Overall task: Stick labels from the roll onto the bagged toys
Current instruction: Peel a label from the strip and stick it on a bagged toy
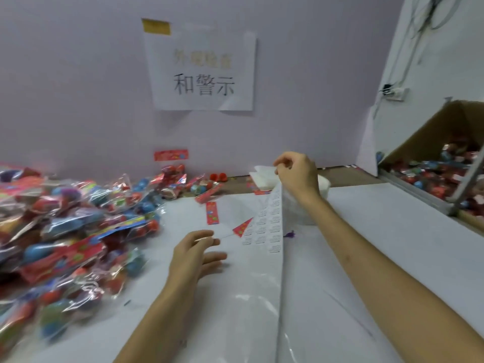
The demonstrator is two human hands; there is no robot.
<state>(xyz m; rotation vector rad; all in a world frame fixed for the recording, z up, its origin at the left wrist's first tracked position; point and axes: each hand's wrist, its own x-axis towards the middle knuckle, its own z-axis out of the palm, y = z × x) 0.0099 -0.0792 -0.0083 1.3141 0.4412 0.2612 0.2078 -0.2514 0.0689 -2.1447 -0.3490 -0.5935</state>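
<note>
My right hand [296, 176] is raised above the table's far side and pinches the top of a long label strip [272, 231]. The strip hangs down with rows of small printed labels, and its bare backing runs toward me across the table. The white label roll [323, 184] sits behind my right wrist, mostly hidden. My left hand [196, 255] hovers low over the table, thumb and forefinger pinching the thin clear edge of a bag whose red header card [243, 227] touches the strip. A big heap of bagged toys [65, 231] lies at the left.
A tilted cardboard box [432, 163] of more bagged toys stands at the right behind a metal rail. Loose red header cards [211, 216] and a few bags [180, 184] lie near the back wall. A paper sign [201, 74] hangs on the wall. White paper [392, 258] covers the table.
</note>
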